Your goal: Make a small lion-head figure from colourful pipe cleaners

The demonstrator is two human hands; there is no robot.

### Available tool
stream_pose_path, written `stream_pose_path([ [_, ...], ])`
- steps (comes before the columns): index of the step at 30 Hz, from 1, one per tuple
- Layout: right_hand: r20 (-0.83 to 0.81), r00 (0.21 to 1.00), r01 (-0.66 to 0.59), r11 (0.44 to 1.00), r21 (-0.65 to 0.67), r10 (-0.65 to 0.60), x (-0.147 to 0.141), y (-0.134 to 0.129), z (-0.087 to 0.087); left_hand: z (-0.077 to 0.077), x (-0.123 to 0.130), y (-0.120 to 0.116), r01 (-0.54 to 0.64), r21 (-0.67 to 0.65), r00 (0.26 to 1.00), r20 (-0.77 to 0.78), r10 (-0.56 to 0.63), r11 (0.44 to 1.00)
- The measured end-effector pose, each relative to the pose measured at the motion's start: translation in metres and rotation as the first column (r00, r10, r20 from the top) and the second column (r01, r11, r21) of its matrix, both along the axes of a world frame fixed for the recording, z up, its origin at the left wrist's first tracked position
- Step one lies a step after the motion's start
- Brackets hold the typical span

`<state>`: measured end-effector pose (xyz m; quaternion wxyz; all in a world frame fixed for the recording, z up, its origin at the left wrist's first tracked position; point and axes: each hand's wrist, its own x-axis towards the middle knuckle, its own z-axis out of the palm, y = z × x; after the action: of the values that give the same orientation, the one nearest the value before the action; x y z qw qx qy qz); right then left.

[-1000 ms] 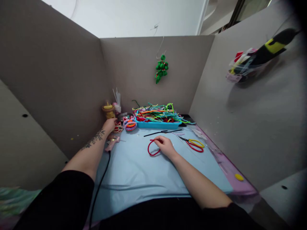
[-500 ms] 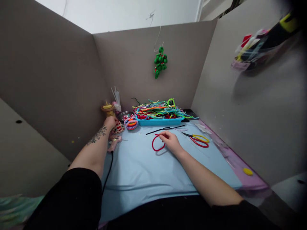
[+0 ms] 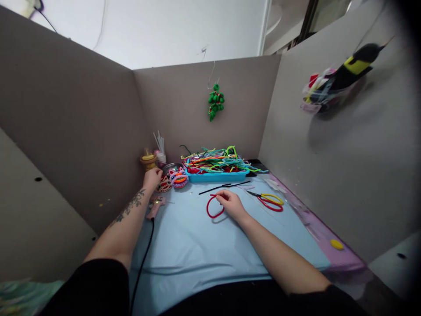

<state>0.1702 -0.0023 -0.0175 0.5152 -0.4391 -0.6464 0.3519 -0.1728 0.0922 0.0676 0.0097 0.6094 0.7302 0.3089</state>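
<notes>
My right hand is closed in a pinch on a red pipe cleaner bent into a round loop, held just over the blue-covered table. At the far left, my left hand has its fingers drawn together; what is in them, if anything, I cannot make out. Beside it stand a yellow pot-shaped piece, a red and white fuzzy figure partly behind the hand, and a purple and orange fuzzy figure. Below the left wrist lies a pink glue gun with a black cord.
A blue tray heaped with colourful pipe cleaners stands at the back. Black pipe cleaners and red-and-yellow-handled scissors lie to its front. Grey panels enclose the table; a green ornament hangs behind, and a tool pouch on the right.
The view has tilted upward, so everything sits lower in the picture. My left hand stays beside the pot-shaped piece, and my right hand keeps the red loop in nearly the same place.
</notes>
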Motion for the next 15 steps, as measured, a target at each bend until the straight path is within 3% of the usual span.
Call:
stream_pose_path([
  [2,0.008,1.000,0.020,1.000,0.012,-0.020,0.000,0.000,0.001,0.009,0.026,-0.019,-0.005,0.123,0.999,0.036,0.000,0.992],
  [3,0.014,0.999,0.034,0.999,0.013,-0.035,0.000,0.000,0.002,0.012,0.043,-0.030,0.024,0.233,0.993,0.103,-0.050,0.972],
  [5,0.032,0.997,0.063,0.998,0.009,-0.063,0.000,0.000,0.003,0.013,0.082,-0.052,0.175,0.313,0.956,0.173,-0.237,0.933],
  [8,0.067,0.994,0.084,0.996,0.003,-0.084,0.001,0.001,0.002,0.000,0.143,-0.078,0.533,0.135,0.830,0.105,-0.547,0.835],
  [11,0.106,0.989,0.106,0.994,0.003,-0.105,0.002,0.004,-0.001,-0.025,0.187,-0.092,0.577,0.034,0.811,0.094,-0.577,0.816],
  [15,0.158,0.978,0.136,0.991,0.012,-0.136,0.001,0.006,-0.004,-0.053,0.205,-0.096,0.555,0.032,0.822,0.135,-0.553,0.831],
])
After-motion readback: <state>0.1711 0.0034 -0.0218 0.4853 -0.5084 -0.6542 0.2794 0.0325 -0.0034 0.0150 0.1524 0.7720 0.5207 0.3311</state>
